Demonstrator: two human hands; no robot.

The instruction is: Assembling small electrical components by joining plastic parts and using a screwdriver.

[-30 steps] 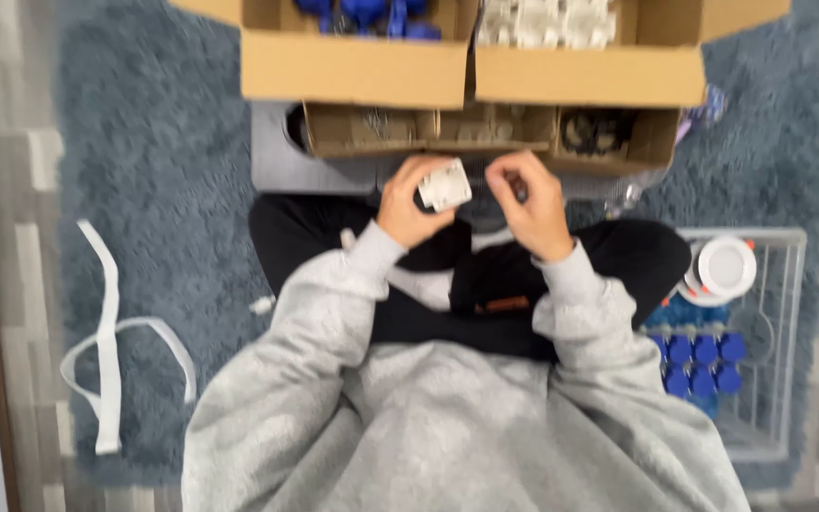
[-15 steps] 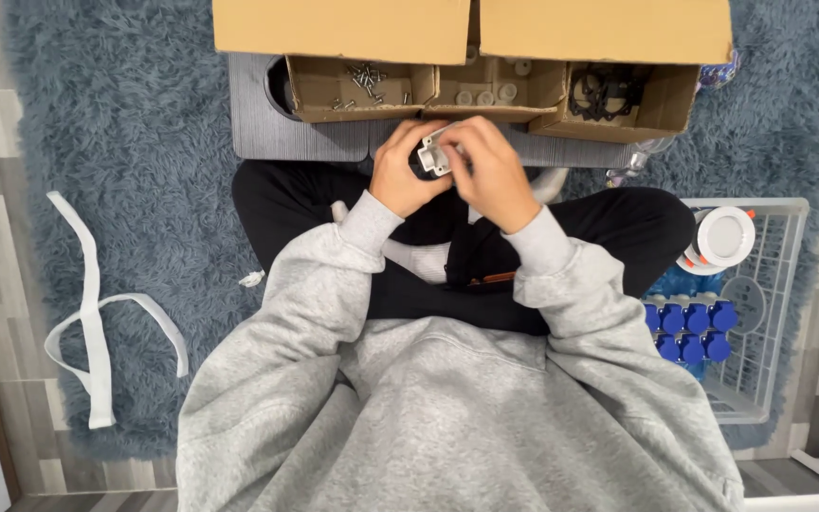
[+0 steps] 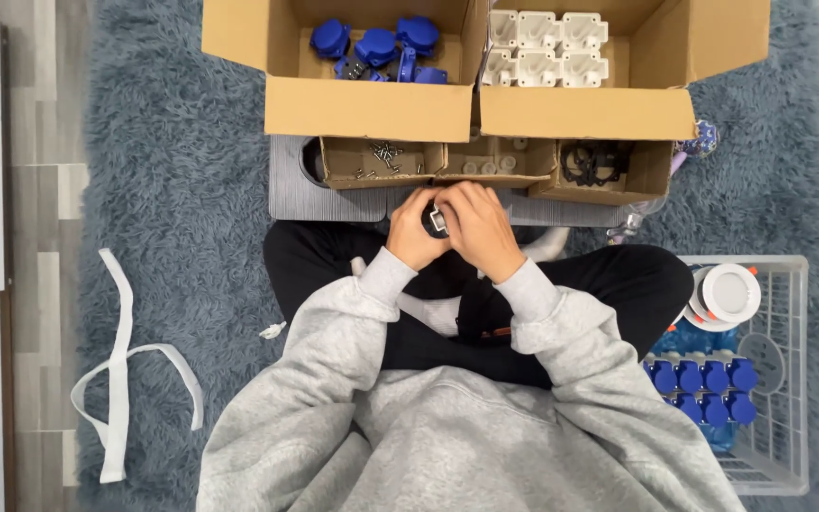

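A small black-and-white part [image 3: 436, 221] sits pinched between both hands above the person's lap, at the near edge of the grey tray [image 3: 319, 194]. The left hand [image 3: 416, 230] and right hand [image 3: 479, 228] both close around it, touching each other. Just beyond stand small cardboard boxes [image 3: 381, 163], then larger boxes of blue parts [image 3: 376, 45] and white parts [image 3: 542, 43].

Shaggy blue rug [image 3: 182, 171], matt cardboard boxes [image 3: 372, 109], glossy plastic caps [image 3: 372, 43], grey fleece sleeves [image 3: 334, 322]
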